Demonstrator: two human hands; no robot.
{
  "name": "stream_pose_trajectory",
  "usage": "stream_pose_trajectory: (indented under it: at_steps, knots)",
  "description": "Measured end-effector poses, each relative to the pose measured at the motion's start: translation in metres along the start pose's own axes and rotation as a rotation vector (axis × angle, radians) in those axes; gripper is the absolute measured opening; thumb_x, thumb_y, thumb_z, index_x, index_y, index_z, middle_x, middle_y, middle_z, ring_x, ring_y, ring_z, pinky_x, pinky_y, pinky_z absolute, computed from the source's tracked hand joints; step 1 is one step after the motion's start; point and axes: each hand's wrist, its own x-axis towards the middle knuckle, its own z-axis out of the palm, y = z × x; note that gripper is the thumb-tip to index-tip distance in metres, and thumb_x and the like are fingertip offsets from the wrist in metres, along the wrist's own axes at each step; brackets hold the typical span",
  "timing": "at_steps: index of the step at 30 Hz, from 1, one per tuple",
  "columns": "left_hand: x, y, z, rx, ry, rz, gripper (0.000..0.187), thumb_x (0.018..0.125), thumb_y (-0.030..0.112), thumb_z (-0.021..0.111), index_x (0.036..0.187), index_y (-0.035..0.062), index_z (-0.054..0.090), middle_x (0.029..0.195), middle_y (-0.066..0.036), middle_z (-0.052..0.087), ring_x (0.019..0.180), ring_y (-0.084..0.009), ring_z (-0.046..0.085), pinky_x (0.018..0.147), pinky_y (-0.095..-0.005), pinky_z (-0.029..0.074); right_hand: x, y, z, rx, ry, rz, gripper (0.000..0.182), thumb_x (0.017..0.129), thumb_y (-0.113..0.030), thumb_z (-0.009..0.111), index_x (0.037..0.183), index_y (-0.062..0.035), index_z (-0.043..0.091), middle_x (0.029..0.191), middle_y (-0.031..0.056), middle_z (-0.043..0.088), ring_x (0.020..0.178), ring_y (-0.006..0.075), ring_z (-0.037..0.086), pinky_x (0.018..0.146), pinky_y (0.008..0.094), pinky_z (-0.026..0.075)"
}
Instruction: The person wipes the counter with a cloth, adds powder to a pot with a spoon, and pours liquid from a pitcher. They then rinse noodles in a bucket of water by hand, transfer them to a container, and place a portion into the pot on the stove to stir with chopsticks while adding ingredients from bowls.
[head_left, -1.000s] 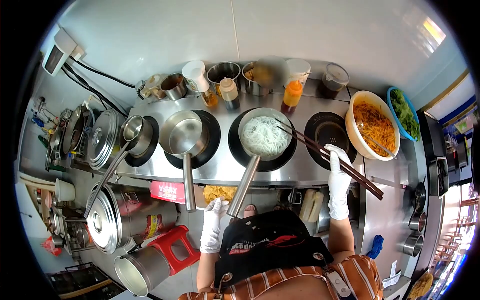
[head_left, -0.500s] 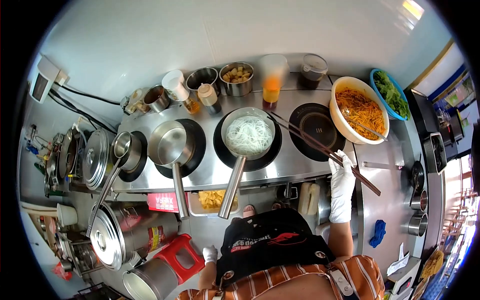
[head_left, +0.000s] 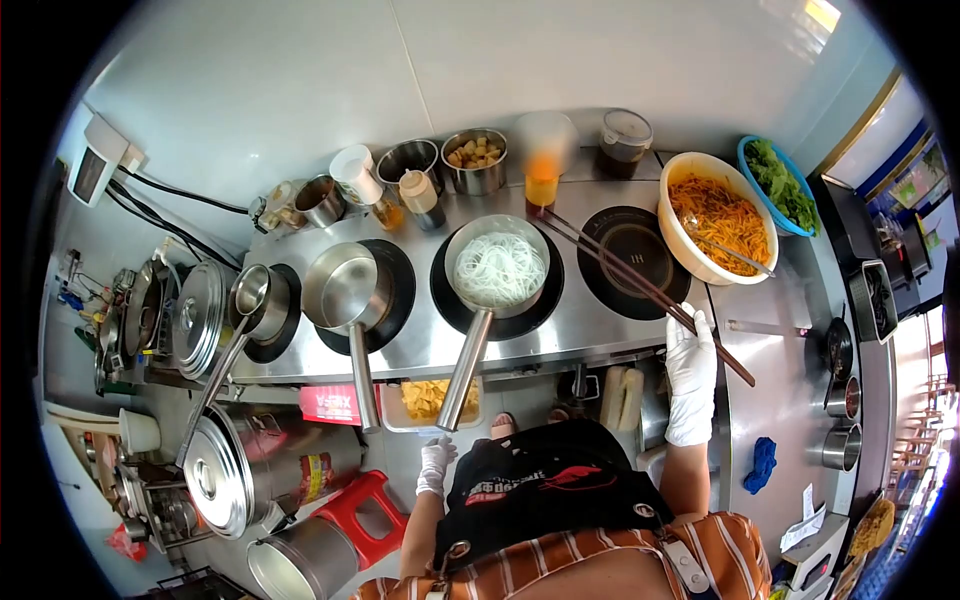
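My right hand (head_left: 690,375), in a white glove, is closed around a pair of long dark chopsticks (head_left: 640,283). They slant up to the left, their tips near the right rim of a pan of white noodles (head_left: 499,268). My gloved left hand (head_left: 436,463) is just below the end of the steel handle (head_left: 466,369) of that saucepan, holding nothing, its fingers loosely apart. The noodle pan rests on a black round hob. An empty-looking saucepan (head_left: 340,290) sits on the hob to its left.
A cream bowl of orange shreds (head_left: 668,225) and a blue basket of greens (head_left: 813,215) stand at the right. Squeeze bottles (head_left: 418,193) and a pot of brown cubes (head_left: 474,178) line the back. A large lidded pot (head_left: 280,460) and red stool (head_left: 370,515) are lower left.
My left hand has risen from beside the apron toward the noodle pan's handle. My right hand still holds the chopsticks, having shifted only slightly.
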Motion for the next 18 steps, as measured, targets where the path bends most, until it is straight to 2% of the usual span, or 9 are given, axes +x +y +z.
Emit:
stream_pose_trajectory:
  at_steps: [3, 5, 6, 8, 11, 13, 16, 18]
  knots:
    - [-0.005, 0.007, 0.003, 0.015, -0.024, 0.001, 0.03, 0.087, 0.029, 0.054, 0.094, -0.0001, 0.061, 0.072, -0.011, 0.063, 0.056, -0.0186, 0.06, 0.051, -0.0286, 0.046, -0.003, -0.002, -0.006, -0.017, -0.027, -0.027, 0.026, 0.089, -0.013, 0.058, 0.107, 0.0058, 0.054, 0.108, 0.0159, 0.06, 0.103, 0.0254, 0.059, 0.097, 0.038, 0.047]
    - [-0.001, -0.007, -0.004, 0.064, -0.022, -0.062, 0.029, 0.086, 0.027, 0.054, 0.095, -0.0001, 0.061, 0.072, -0.012, 0.063, 0.056, -0.019, 0.06, 0.051, -0.0288, 0.046, -0.011, -0.001, 0.002, -0.164, -0.129, -0.146, 0.022, 0.089, -0.012, 0.058, 0.104, 0.0044, 0.057, 0.104, 0.0142, 0.061, 0.1, 0.0239, 0.06, 0.094, 0.0362, 0.048]
    - [0.001, -0.018, -0.009, 0.056, -0.009, -0.077, 0.03, 0.085, 0.027, 0.053, 0.093, -0.0014, 0.06, 0.072, -0.013, 0.063, 0.055, -0.0209, 0.059, 0.051, -0.0307, 0.047, -0.015, 0.0, 0.009, -0.167, -0.133, -0.142, 0.022, 0.089, -0.012, 0.058, 0.104, 0.0044, 0.057, 0.104, 0.0142, 0.061, 0.1, 0.0239, 0.06, 0.094, 0.0362, 0.048]
    - [-0.003, -0.034, -0.022, 0.117, -0.005, -0.122, 0.031, 0.085, 0.028, 0.053, 0.092, -0.0018, 0.059, 0.071, -0.013, 0.063, 0.055, -0.0218, 0.059, 0.051, -0.032, 0.047, -0.023, 0.006, 0.03, -0.576, -0.22, -0.299, 0.02, 0.09, -0.012, 0.058, 0.102, 0.0031, 0.059, 0.101, 0.0124, 0.062, 0.095, 0.0215, 0.061, 0.09, 0.034, 0.05]
    - [-0.005, -0.061, -0.045, 0.159, -0.026, -0.194, 0.033, 0.086, 0.03, 0.051, 0.09, -0.0027, 0.059, 0.071, -0.014, 0.062, 0.055, -0.0233, 0.059, 0.051, -0.034, 0.048, -0.017, 0.03, 0.048, -0.858, -0.439, -0.359, 0.01, 0.085, -0.002, 0.06, 0.093, 0.0028, 0.065, 0.097, 0.011, 0.064, 0.089, 0.0178, 0.061, 0.083, 0.0293, 0.051]
    - [-0.006, -0.07, -0.051, 0.134, -0.049, -0.227, 0.034, 0.086, 0.03, 0.051, 0.09, -0.0031, 0.059, 0.071, -0.014, 0.062, 0.055, -0.0239, 0.059, 0.051, -0.0348, 0.048, -0.013, 0.049, 0.067, -1.078, -0.634, -0.5, 0.009, 0.082, 0.002, 0.062, 0.091, 0.0017, 0.066, 0.095, 0.0099, 0.065, 0.087, 0.0162, 0.061, 0.08, 0.0265, 0.049]
    - [-0.017, -0.069, -0.05, 0.08, 0.025, -0.246, 0.033, 0.086, 0.028, 0.051, 0.09, -0.0032, 0.059, 0.071, -0.014, 0.063, 0.056, -0.0235, 0.06, 0.051, -0.0349, 0.048, 0.007, 0.084, 0.077, -1.128, -0.845, -0.476, 0.009, 0.082, 0.001, 0.062, 0.09, 0.0004, 0.065, 0.09, 0.0087, 0.065, 0.084, 0.0162, 0.061, 0.077, 0.0257, 0.047]
    - [-0.02, -0.067, -0.047, 0.012, 0.076, -0.162, 0.031, 0.088, 0.027, 0.052, 0.092, -0.0034, 0.059, 0.073, -0.014, 0.063, 0.057, -0.0232, 0.061, 0.051, -0.0351, 0.049, 0.018, 0.101, 0.078, -1.142, -0.903, -0.435, 0.006, 0.082, 0.0, 0.063, 0.088, 0.0006, 0.064, 0.087, 0.0081, 0.065, 0.08, 0.0157, 0.061, 0.074, 0.0255, 0.047]
